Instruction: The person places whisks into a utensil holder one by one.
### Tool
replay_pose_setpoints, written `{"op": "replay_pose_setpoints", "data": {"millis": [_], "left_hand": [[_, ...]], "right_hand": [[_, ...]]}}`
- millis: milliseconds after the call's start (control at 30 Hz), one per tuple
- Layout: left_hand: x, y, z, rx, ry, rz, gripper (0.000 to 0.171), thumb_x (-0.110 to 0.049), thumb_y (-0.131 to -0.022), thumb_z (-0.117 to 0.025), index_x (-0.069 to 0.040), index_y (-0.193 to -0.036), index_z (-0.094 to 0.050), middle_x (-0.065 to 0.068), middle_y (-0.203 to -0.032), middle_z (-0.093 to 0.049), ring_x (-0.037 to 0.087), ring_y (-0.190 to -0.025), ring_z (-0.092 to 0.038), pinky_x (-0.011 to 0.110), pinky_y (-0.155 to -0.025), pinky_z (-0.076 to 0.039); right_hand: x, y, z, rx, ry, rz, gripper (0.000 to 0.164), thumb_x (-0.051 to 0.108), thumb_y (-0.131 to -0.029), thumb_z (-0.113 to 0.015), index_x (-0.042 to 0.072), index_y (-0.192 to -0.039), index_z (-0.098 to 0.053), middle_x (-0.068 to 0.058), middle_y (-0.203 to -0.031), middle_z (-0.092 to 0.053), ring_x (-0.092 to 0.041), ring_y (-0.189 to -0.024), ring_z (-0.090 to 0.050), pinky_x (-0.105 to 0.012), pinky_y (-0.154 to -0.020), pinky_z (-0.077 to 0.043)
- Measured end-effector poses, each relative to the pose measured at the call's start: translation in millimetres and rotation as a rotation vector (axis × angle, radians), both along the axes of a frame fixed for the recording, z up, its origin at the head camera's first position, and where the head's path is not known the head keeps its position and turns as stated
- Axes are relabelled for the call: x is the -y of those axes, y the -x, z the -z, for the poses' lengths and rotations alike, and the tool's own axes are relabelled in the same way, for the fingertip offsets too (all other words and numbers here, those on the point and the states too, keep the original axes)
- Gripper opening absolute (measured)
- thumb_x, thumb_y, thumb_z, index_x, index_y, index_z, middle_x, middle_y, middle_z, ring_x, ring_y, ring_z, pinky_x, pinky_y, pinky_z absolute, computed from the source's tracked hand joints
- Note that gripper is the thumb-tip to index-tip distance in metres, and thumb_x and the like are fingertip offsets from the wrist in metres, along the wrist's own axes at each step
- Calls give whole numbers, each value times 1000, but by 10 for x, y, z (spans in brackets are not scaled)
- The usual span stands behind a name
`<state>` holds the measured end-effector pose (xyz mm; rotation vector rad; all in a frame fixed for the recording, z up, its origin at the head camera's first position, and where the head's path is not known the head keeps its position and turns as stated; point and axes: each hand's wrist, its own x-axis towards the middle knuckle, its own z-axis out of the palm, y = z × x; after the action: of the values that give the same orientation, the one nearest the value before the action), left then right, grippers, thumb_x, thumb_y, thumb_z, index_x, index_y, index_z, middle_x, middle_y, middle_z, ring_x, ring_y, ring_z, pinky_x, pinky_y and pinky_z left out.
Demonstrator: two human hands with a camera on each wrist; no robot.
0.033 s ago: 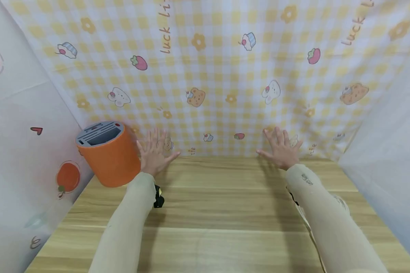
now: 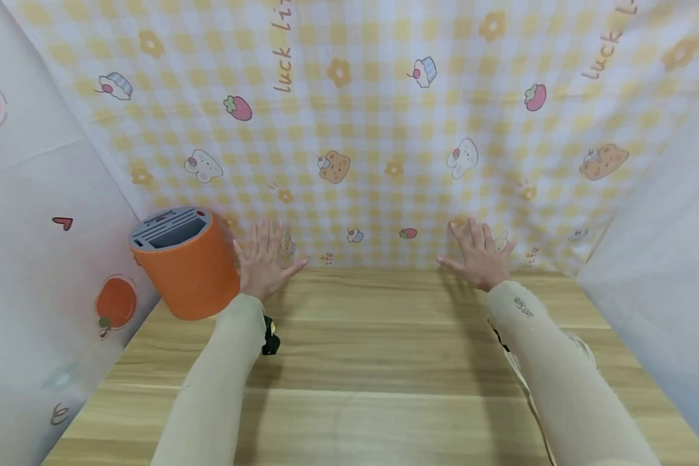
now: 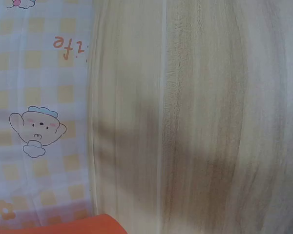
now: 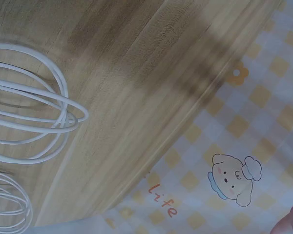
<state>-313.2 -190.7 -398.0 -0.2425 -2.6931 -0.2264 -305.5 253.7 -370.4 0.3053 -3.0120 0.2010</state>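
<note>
Both hands reach forward to the back of the wooden table (image 2: pixel 349 362), fingers straight and spread, holding nothing. My left hand (image 2: pixel 262 265) is just right of an orange knife block (image 2: pixel 189 278) with a grey slotted top; I cannot tell whether they touch. Off to the right, my right hand (image 2: pixel 479 259) is in front of the yellow checked cloth (image 2: pixel 378 129). Whether the fingers press on that cloth is unclear. In the left wrist view the block's orange edge (image 3: pixel 83 225) shows at the bottom. A bit of the right hand (image 4: pixel 289 222) enters the right wrist view's lower corner.
Coils of white cable (image 4: pixel 44 102) lie on the table by the right forearm. A black wrist device (image 2: pixel 270 336) sits under the left sleeve. White printed cloth (image 2: pixel 29 259) hangs along the left side, and a pale sheet (image 2: pixel 670 259) along the right.
</note>
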Motion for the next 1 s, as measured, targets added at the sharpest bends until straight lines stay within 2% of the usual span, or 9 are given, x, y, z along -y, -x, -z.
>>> {"op": "replay_pose_setpoints", "data": {"millis": [133,200,267,333,400,467,600,767,1000], "left_hand": [[26,-41,-41,-9,6,39,92,-68,-80,-47,-17,-149,-13,13,-152,-6,36,-137,-4,68,-99,3],[34,-81,-110,-36,30,75,85,-58,-83,-54,-13,-147,-21,15,-149,-18,35,-135,-16,67,-100,-8],[43,-127,-214,-83,59,112,70,-45,-85,-61,-9,-140,-37,17,-138,-40,33,-122,-40,60,-97,-29],[52,-187,-337,-102,60,136,48,-32,-87,-63,-6,-126,-54,15,-119,-57,28,-93,-59,46,-76,-49],[61,-255,-464,-66,4,153,30,-26,-88,-61,-7,-112,-64,13,-100,-65,23,-66,-61,36,-52,-48],[79,-318,-569,8,-86,154,23,-25,-90,-59,-9,-104,-68,9,-91,-68,18,-56,-57,30,-42,-42],[142,-421,-736,124,-236,151,23,-25,-90,-59,-12,-108,-67,5,-90,-67,18,-73,-62,31,-53,-48],[207,-493,-912,144,-293,183,24,-22,-89,-62,-9,-108,-67,6,-88,-67,21,-80,-62,35,-60,-51],[349,-648,-1118,166,-329,160,25,-25,-90,-60,-10,-109,-67,8,-92,-67,23,-81,-61,38,-65,-50]], "right_hand": [[30,-7,-27,0,7,-17,83,69,-86,-33,27,-148,5,-17,-151,11,-43,-134,7,-76,-85,15],[55,-10,-74,1,40,-48,84,66,-87,-37,24,-149,1,-21,-150,1,-46,-134,-3,-77,-89,4],[97,-2,-153,11,84,-90,82,61,-89,-40,17,-149,-7,-25,-148,-14,-47,-130,-17,-74,-93,-12],[156,-1,-248,46,165,-130,76,53,-91,-45,9,-147,-19,-27,-140,-31,-46,-123,-33,-67,-93,-27],[220,3,-339,79,236,-160,68,47,-93,-46,2,-141,-32,-28,-128,-46,-42,-112,-47,-58,-89,-38],[294,-5,-432,97,283,-174,59,41,-94,-47,-2,-134,-42,-26,-116,-55,-38,-102,-55,-53,-84,-44],[438,-15,-580,89,322,-215,47,33,-95,-49,-3,-125,-52,-21,-103,-61,-31,-90,-59,-47,-77,-48],[602,-15,-741,81,361,-252,39,26,-94,-52,-2,-122,-55,-18,-98,-63,-28,-85,-60,-44,-73,-49],[887,27,-952,126,376,-299,40,25,-94,-52,-1,-124,-54,-15,-95,-66,-25,-84,-62,-44,-78,-48]]}}
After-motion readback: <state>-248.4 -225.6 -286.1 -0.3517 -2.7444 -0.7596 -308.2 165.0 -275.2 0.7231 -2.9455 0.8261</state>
